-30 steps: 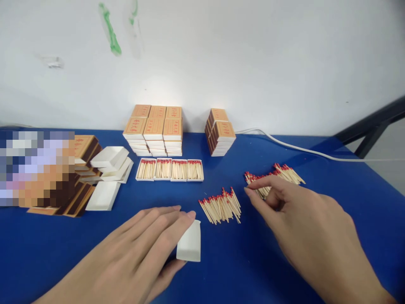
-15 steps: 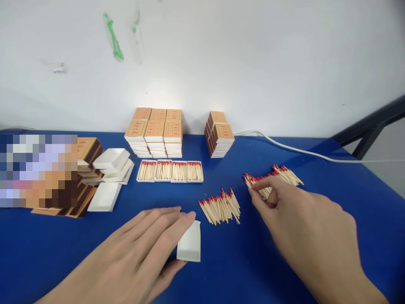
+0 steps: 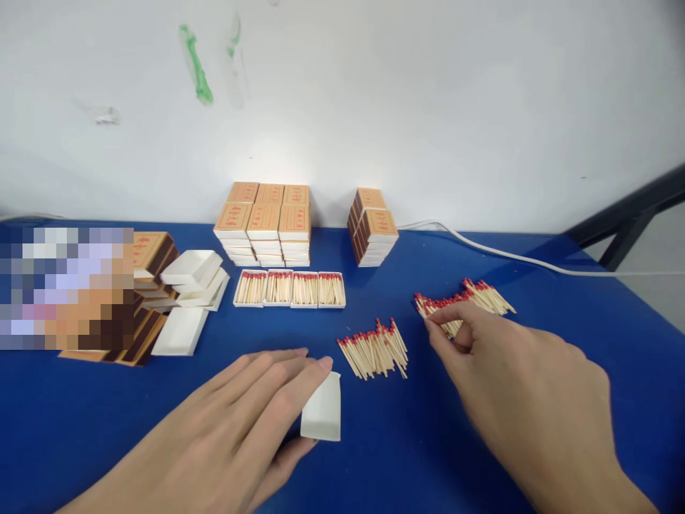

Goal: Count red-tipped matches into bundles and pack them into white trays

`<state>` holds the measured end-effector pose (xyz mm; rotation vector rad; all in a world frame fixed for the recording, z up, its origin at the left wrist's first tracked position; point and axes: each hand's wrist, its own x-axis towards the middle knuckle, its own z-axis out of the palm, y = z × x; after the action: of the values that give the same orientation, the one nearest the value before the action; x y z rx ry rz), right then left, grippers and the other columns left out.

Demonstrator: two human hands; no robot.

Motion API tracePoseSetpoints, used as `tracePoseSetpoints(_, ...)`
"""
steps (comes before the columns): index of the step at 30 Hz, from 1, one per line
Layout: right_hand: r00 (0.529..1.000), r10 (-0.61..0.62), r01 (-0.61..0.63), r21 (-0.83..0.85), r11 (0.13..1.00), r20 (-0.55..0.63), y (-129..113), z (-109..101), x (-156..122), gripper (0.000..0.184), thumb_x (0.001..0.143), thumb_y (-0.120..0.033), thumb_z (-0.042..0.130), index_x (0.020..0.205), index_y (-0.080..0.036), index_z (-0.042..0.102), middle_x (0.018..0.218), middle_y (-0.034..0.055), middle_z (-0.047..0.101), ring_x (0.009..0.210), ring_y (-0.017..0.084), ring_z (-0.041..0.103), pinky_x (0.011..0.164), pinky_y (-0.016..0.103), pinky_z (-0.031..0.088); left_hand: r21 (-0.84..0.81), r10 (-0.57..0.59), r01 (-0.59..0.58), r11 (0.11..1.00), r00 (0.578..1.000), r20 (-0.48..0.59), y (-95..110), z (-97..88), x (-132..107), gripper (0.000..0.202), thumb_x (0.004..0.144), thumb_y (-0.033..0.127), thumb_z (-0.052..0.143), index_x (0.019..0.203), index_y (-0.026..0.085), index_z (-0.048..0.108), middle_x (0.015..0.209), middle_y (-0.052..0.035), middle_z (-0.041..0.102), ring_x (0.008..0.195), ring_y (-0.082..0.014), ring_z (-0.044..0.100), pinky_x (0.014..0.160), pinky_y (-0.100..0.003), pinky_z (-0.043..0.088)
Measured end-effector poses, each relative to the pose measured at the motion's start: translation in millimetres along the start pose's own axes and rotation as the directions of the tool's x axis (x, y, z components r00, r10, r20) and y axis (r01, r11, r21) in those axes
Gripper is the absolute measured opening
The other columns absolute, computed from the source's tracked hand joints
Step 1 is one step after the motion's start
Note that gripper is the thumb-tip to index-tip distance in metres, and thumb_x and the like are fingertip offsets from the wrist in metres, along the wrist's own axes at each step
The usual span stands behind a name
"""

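A white matchbox tray (image 3: pixel 322 408) sits in my left hand (image 3: pixel 240 421), gripped between the thumb at its near end and the fingers along its left and far sides. Nothing shows inside it. My right hand (image 3: pixel 524 385) pinches at the left end of a pile of red-tipped matches (image 3: pixel 489 296). Its thumb and index fingertips meet over the sticks there, and the hand hides part of the pile. Between the two hands lies a second loose bunch of matches (image 3: pixel 374 351), heads pointing away from me, touched by neither hand.
Behind the hands, a row of several filled matchbox trays (image 3: pixel 290 289) stands before a block of stacked matchboxes (image 3: pixel 263 221). A smaller matchbox stack (image 3: pixel 373 225) is to its right. More white trays (image 3: pixel 180 332) and sleeves lie left. A white cable (image 3: pixel 497 253) crosses the blue table (image 3: pixel 407 457).
The scene has shifted very slightly rightward in view. Both hands keep nearly the same pose, the left on the tray and the right pinching at the match pile.
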<state>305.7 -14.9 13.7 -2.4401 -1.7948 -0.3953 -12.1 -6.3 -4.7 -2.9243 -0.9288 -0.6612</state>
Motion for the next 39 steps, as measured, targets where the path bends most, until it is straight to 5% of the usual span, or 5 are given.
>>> tracePoseSetpoints(8,0.996,-0.086,0.086,0.077,0.993,-0.010,12.8,8.0,2.5,0.033,0.110,-0.044,0.060,0.098,-0.035,0.089,0.067,0.0058,0.078,0.049,0.029,0.065,0.052,0.033,0.026,-0.024,-0.009,0.009,1.000,1.000,0.013,0.0,0.2,-0.3,0.049,0.125,0.034,0.056,0.174,0.025,0.060,0.150,-0.0064,0.085,0.138,-0.0223,0.085,0.126,-0.035,0.066)
tracePoseSetpoints(29,0.998,-0.061,0.062,0.053,0.997,-0.008,1.2,3.1,0.1,0.025,0.103,-0.035,0.066,0.093,-0.033,0.088,0.063,0.0040,0.076,0.050,0.029,0.065,0.055,0.033,0.025,-0.047,-0.030,0.030,0.998,1.000,0.006,-2.0,3.6,-0.7,0.055,0.125,0.039,0.059,0.180,0.029,0.056,0.150,-0.0057,0.085,0.135,-0.0223,0.085,0.123,-0.034,0.067)
tracePoseSetpoints(35,0.991,-0.132,0.127,0.213,0.969,0.009,6.5,5.8,-9.2,0.024,0.098,-0.037,0.062,0.089,-0.037,0.084,0.062,-0.0007,0.074,0.052,0.030,0.067,0.056,0.034,0.026,-0.002,-0.006,0.006,1.000,1.000,-0.004,1.0,1.9,0.9,0.049,0.126,0.036,0.056,0.173,0.025,0.062,0.149,-0.0056,0.086,0.135,-0.0215,0.085,0.123,-0.033,0.067)
tracePoseSetpoints(39,0.997,-0.072,0.073,0.234,0.969,-0.014,7.1,4.3,-5.5,0.028,0.101,-0.044,0.060,0.099,-0.036,0.088,0.064,0.0009,0.075,0.055,0.032,0.071,0.057,0.035,0.028,0.076,0.034,-0.029,0.997,0.998,-0.055,2.5,1.1,7.0,0.039,0.129,0.035,0.049,0.158,0.018,0.069,0.145,-0.0019,0.088,0.129,-0.0179,0.086,0.117,-0.030,0.066)
